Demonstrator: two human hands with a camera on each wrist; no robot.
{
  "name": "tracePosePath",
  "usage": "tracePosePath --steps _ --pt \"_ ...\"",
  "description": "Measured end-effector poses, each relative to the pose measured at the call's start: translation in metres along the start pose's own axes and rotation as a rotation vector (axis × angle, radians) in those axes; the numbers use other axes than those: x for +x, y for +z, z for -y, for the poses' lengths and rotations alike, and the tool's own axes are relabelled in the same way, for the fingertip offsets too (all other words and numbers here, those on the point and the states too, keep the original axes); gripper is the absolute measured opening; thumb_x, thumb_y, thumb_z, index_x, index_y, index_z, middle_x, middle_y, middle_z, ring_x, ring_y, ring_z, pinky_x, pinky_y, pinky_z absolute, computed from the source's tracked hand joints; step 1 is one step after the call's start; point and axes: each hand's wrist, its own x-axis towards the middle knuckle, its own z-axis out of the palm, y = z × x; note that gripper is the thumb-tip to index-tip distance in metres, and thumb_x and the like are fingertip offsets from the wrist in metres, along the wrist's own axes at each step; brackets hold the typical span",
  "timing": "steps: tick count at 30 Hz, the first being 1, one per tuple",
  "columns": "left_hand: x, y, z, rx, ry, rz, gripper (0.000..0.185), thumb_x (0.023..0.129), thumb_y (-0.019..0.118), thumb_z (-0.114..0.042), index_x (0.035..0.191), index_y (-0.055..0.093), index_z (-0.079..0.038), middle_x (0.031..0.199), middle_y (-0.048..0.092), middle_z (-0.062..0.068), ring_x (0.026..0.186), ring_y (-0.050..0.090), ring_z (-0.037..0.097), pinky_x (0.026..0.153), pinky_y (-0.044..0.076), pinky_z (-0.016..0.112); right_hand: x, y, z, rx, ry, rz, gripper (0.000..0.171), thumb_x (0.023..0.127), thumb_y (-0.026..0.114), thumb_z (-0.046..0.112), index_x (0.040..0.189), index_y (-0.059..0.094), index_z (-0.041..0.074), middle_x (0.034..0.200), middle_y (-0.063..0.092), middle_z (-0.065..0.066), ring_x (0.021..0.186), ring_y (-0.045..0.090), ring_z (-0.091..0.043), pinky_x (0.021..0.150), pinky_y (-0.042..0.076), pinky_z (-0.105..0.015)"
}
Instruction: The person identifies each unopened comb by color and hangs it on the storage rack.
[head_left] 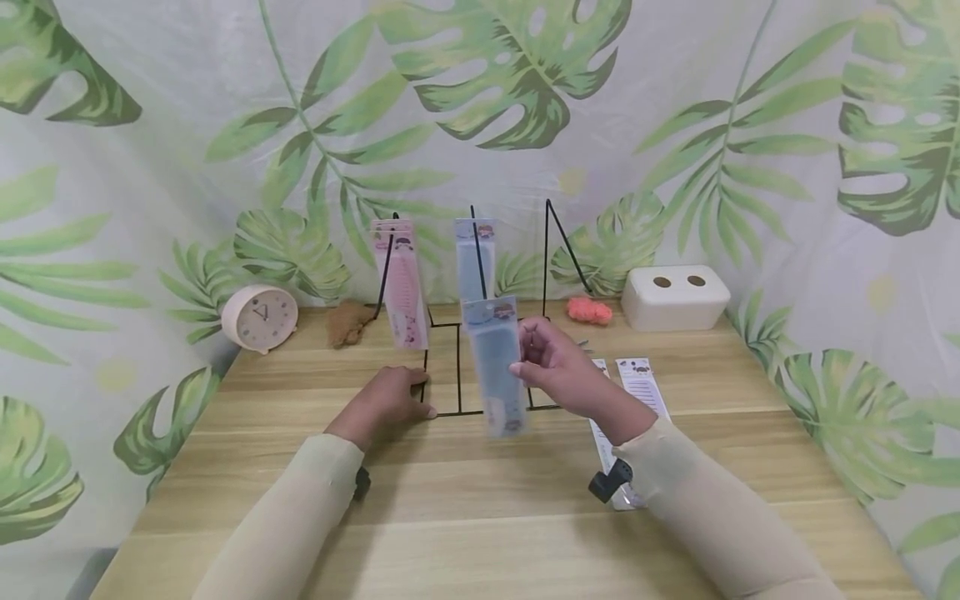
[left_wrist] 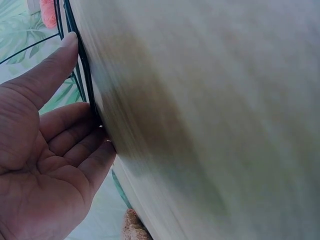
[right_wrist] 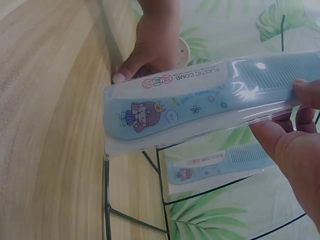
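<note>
Right hand (head_left: 558, 367) pinches blue comb pack (head_left: 497, 362) above tabletop (head_left: 480, 492) centre, before wire rack (head_left: 480, 333). Left hand (head_left: 390, 400), fingers flat, presses rack base. Clock (head_left: 260, 317) back-left corner, white box (head_left: 673, 297) back-right; 2 packs hang on rack.

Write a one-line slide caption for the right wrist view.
Right hand pinches a packaged blue comb above the black wire rack, where another blue comb hangs.

We see pale backdrop cloth (head_left: 675, 167) printed with green monstera and palm leaves, draped behind and along both sides. Light wooden table (head_left: 487, 517) with plank grain fills foreground. We note soft, even lighting, faint shadows.
</note>
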Motion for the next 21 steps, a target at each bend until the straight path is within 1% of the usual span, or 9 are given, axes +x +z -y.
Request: tracePosePath --steps 6,10,13,17,21 --pt "0.001 -0.001 0.0 0.014 0.025 -0.013 0.077 0.091 0.091 -0.035 0.154 0.061 -0.003 0.159 0.057 0.025 0.151 0.05 0.047 0.128 0.037 0.061 0.005 0.0 -0.001 -0.033 -0.005 -0.002 0.031 0.104 0.063 -0.007 0.13 0.048 0.0 0.124 0.064 -0.021 0.113 0.067 -0.023 0.088 0.062 -0.037" --pt "0.001 -0.001 0.0 -0.003 0.015 -0.013 0.078 0.09 0.091 -0.035 0.155 0.061 -0.004 0.16 0.057 0.026 0.151 0.05 0.047 0.129 0.037 0.06 0.007 0.001 -0.001 -0.044 0.009 -0.007 0.031 0.105 0.063 -0.006 0.13 0.049 0.002 0.127 0.065 -0.023 0.113 0.067 -0.023 0.088 0.063 -0.04" --pt "0.0 0.0 0.0 -0.013 0.007 -0.009 0.078 0.091 0.091 -0.034 0.155 0.06 -0.005 0.161 0.055 0.025 0.152 0.049 0.046 0.129 0.036 0.06 0.008 0.001 -0.001 -0.048 0.039 -0.021 0.031 0.105 0.063 -0.006 0.131 0.048 0.003 0.129 0.065 -0.022 0.114 0.067 -0.024 0.089 0.063 -0.042" --pt "-0.001 0.0 -0.001 -0.006 0.002 -0.008 0.077 0.091 0.091 -0.035 0.155 0.06 -0.005 0.16 0.056 0.026 0.151 0.049 0.046 0.129 0.037 0.06 0.014 0.001 -0.003 -0.044 0.106 -0.068 0.029 0.106 0.063 -0.004 0.13 0.048 0.005 0.13 0.063 -0.018 0.12 0.066 -0.027 0.091 0.063 -0.046" --pt "0.001 0.001 0.0 0.007 0.006 -0.012 0.077 0.09 0.091 -0.035 0.155 0.061 -0.005 0.158 0.058 0.027 0.15 0.051 0.046 0.128 0.038 0.059 0.031 0.001 -0.007 -0.001 0.171 -0.146 0.031 0.107 0.063 -0.002 0.132 0.049 0.008 0.125 0.061 -0.012 0.119 0.064 -0.026 0.09 0.065 -0.043"
